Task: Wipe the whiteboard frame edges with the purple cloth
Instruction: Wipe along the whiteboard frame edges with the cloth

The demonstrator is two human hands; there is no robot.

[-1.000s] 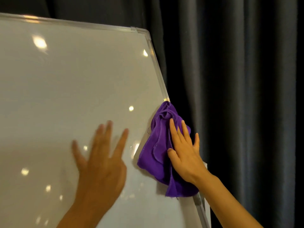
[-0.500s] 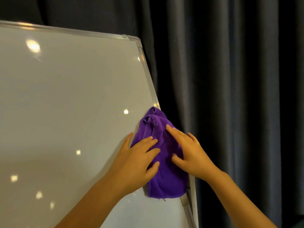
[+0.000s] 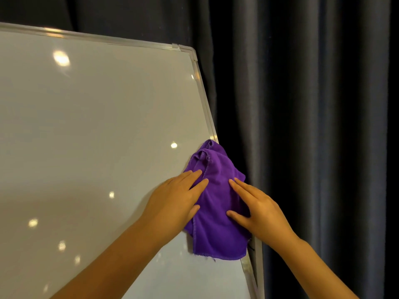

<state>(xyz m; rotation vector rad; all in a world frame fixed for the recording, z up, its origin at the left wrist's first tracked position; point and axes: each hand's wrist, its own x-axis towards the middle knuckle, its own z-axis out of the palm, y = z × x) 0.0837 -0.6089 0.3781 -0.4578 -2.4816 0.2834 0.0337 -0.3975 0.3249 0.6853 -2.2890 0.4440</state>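
Both hands, left hand point(image 3: 176, 199) and right hand point(image 3: 260, 209), flat, pinning purple cloth point(image 3: 216, 223) on whiteboard frame point(image 3: 204, 104); loose lower folds may slip off edge.

I see an office or meeting room: a framed whiteboard point(image 3: 97, 126) standing before dark full-length curtains point(image 3: 313, 126).

cloth point(image 3: 216, 212): solid purple, lower centre
whiteboard point(image 3: 97, 126): plain white, bright light spots
frame point(image 3: 204, 104): silver
curtain point(image 3: 313, 126): dark grey, vertical folds, right side
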